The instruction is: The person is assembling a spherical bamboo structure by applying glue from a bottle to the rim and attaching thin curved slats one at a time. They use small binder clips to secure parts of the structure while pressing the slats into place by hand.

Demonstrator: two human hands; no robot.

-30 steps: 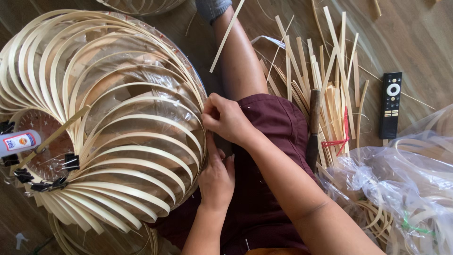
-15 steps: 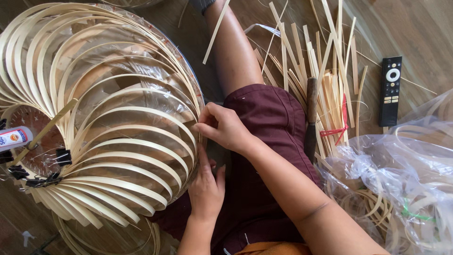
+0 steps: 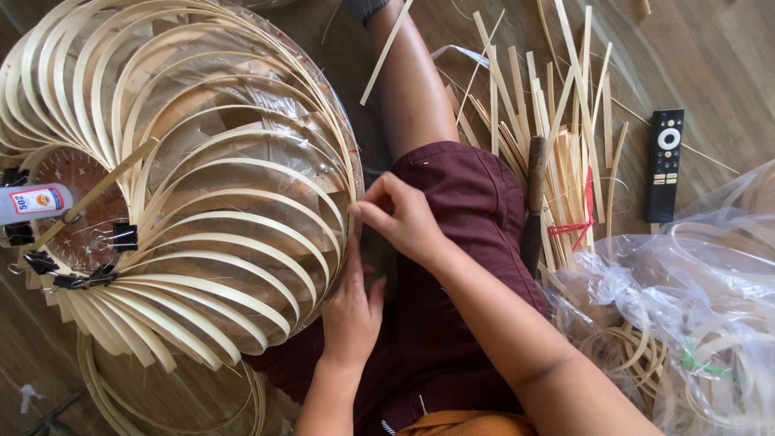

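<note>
At the far left a glue bottle (image 3: pixel 32 203) lies on the dome's (image 3: pixel 186 186) hub, beside black clips (image 3: pixel 77 266) that pinch the strip ends there, apparently to keep them in place. The dome itself, a frame of curved bamboo strips over clear film, fills the left half and leans against the person's lap, which brings its right rim within easy reach of both hands. The left hand (image 3: pixel 353 311) lies flat against the lower rim, fingers spread and gripping nothing, seemingly steadying the frame. Just above it the right hand (image 3: pixel 401 216) has thumb and fingers pinched together on the rim's edge at one strip end; whether a loose piece sits between the fingertips I cannot tell. So the dome lies left of both hands, touching them at its rim. Further right, a knife (image 3: pixel 534 202) rests by the thigh among spare strips (image 3: pixel 565 137), then a remote (image 3: pixel 664 165), and a plastic bag (image 3: pixel 694 315) of coils.
</note>
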